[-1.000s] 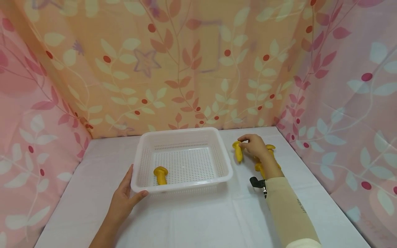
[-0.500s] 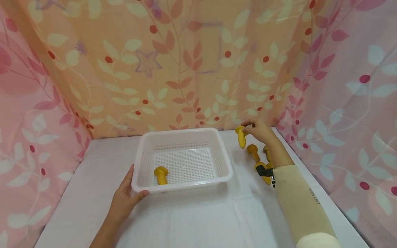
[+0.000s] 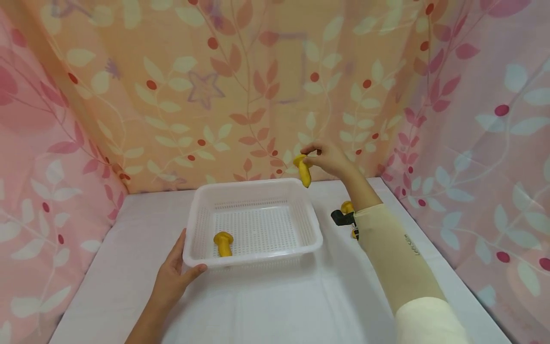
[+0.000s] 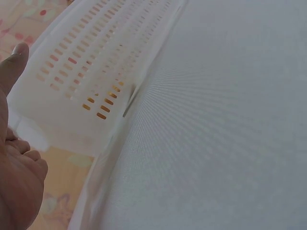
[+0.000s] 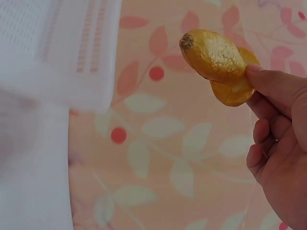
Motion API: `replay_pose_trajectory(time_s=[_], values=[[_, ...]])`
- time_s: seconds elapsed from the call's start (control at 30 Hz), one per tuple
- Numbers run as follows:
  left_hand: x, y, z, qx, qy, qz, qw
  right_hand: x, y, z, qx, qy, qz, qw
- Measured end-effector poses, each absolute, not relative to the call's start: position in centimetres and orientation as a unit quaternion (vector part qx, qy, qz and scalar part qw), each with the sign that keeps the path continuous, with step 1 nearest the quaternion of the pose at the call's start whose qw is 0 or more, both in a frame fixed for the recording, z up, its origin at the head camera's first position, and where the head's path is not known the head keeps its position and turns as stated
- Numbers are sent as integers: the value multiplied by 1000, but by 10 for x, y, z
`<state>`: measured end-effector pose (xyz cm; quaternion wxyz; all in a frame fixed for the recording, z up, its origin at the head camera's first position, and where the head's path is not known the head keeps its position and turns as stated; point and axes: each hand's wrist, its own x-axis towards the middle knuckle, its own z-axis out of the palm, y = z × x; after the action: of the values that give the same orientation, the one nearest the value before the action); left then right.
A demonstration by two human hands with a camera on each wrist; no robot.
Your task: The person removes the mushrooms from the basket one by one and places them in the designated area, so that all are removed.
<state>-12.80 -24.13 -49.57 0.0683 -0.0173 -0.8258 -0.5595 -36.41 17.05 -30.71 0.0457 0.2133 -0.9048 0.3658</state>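
Note:
My right hand (image 3: 328, 157) pinches a yellow mushroom (image 3: 305, 174) by its cap, stem hanging down, in the air by the far right corner of the white plastic basket (image 3: 319, 239). In the right wrist view, thumb and fingers hold the mushroom (image 5: 216, 57) at the cap, and the brown stem tip points away. My left hand (image 3: 169, 279) grips the basket's near left corner, thumb at the front rim, fingers along the left side. One yellow mushroom (image 3: 224, 244) is inside the basket, near its front left. The left wrist view shows the thumb beside the slotted basket wall (image 4: 67, 91).
More yellow mushrooms (image 3: 346, 206) lie on the white-covered table (image 3: 266, 306) to the right, mostly hidden by the right forearm and its black wrist mount (image 3: 342, 218). Flowered curtains (image 3: 266, 105) enclose the table at the back and both sides.
My right hand has lifted the mushroom off the table at right, raised it toward the curtain, and brought it left toward the basket. The left hand and basket stay in place.

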Motion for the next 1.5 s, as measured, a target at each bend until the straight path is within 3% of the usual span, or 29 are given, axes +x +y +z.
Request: replay_pose_trajectory(time_s=[0.27,0.6,1.03,1.5], values=[[-125,-242,-498,-7,-833,-548,67,-365,117,-304,271,-879,390,35],[-124,-240,-498,-1,-838,-542,65,-367,61,-326,302,-847,438,-7],[-119,-242,-498,-17,-830,-552,70,-370,-1,-373,342,-860,378,14],[-118,-238,-498,-10,-832,-550,73,-362,-32,-403,372,-852,363,-56]])
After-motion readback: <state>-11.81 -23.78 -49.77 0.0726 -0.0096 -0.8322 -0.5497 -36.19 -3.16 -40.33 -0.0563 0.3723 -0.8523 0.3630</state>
